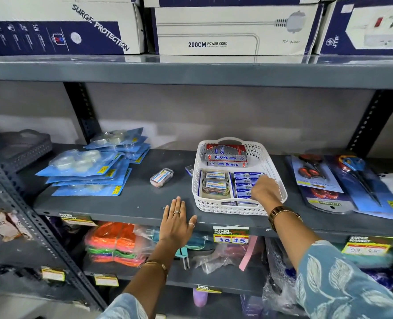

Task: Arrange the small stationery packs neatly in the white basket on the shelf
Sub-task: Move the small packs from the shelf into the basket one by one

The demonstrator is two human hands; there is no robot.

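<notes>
Right hand point(263, 189) in basket point(276, 171) — "Softek" boxes point(225, 154).

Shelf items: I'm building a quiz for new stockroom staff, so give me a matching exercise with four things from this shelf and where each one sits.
Things:
1. Red Softek boxes
2. Loose clear case
3. Scissors packs
4. Blue tape packs

Places:
A. On the shelf, right of the white basket
B. On the shelf, far left, stacked
C. Inside the basket, at the back
D. On the bare shelf, just left of the basket

Pairs: 1-C, 2-D, 3-A, 4-B
</notes>
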